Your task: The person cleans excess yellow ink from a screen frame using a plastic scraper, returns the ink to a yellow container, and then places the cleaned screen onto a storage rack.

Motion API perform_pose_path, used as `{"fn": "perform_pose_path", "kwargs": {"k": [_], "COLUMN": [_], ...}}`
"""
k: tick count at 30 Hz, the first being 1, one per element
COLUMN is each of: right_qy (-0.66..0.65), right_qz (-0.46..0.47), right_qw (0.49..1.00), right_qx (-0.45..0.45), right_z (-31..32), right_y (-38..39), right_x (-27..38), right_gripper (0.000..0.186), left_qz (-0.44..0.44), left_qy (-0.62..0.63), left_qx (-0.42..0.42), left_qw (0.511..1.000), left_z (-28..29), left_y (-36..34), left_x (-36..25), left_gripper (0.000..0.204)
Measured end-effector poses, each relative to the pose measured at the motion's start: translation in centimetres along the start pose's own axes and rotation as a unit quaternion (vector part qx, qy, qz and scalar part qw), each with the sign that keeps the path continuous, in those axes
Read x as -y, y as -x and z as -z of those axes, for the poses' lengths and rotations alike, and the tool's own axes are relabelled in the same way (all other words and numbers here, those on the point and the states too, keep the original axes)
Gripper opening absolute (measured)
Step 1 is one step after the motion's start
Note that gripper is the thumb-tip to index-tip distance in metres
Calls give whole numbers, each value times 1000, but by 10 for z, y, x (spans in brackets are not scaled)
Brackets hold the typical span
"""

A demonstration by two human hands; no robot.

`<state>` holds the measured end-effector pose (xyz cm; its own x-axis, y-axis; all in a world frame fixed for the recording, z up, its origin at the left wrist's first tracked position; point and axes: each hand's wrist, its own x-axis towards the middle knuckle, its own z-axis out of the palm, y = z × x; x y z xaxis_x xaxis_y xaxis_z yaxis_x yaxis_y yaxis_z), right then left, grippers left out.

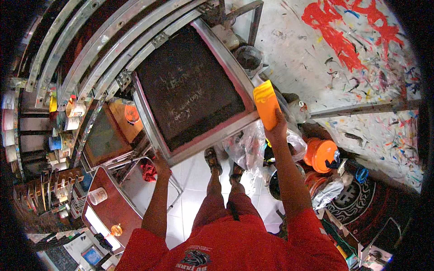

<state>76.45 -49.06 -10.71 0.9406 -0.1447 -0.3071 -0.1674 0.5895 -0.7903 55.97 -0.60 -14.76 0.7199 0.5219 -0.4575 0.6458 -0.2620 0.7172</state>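
Note:
A silk-screen printing frame (210, 137) with metal sides and dark mesh (190, 86) tilts in front of me. Pale, thin marks show on its mesh, and pinkish stain runs along the inner edges. At its near left corner, my left hand (161, 165) is closed on the metal side; the fingertips are partly hidden. Beyond the near right corner, my right hand (276, 128) grips a flat orange slab (266, 106) with yellow smears at its upper end. I cannot tell whether this is a sponge or a plastic scraper. The slab is held up close to the frame's right side.
Metal rails (122, 49) curve along the upper left. Paint-smeared white boards (289, 40) lie on the right, by an orange bucket (322, 155) and clear plastic bags (248, 144). A reddish-brown table (118, 205) holds a plastic cup (97, 196) at left.

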Motion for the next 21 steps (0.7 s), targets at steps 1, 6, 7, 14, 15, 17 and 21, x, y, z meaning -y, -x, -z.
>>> {"fn": "perform_pose_path", "kwargs": {"k": [1, 6, 7, 14, 15, 17, 21], "right_qy": [66, -170, -175, -104, -119, -154, -99], "right_qz": [35, -75, -72, -54, -61, -78, -52], "right_qw": [997, 981, 981, 993, 991, 985, 993], "right_qx": [3, 49, 46, 28, 16, -7, 24], "right_z": [-1, -47, -48, -41, -47, -50, -39], "right_y": [-9, -13, -13, -21, -18, -17, -20], "right_x": [-5, 7, 6, 24, 33, 41, 34], "right_gripper": [35, 36, 36, 37, 37, 37, 38], "left_qz": [23, 60, 67, 77, 87, 86, 36], "left_qy": [110, 215, 250, 339, 297, 230, 254], "left_qx": [-14, -71, -71, -88, -91, -101, -86], "left_qw": [994, 972, 963, 934, 947, 964, 963], "left_z": [0, -8, -12, -26, -32, -40, -37], "left_y": [-11, -18, -17, -8, -4, 10, 7], "left_x": [-4, -12, -22, 18, 2, -29, -13], "left_gripper": [61, 66, 63, 44, 44, 47, 57]}}
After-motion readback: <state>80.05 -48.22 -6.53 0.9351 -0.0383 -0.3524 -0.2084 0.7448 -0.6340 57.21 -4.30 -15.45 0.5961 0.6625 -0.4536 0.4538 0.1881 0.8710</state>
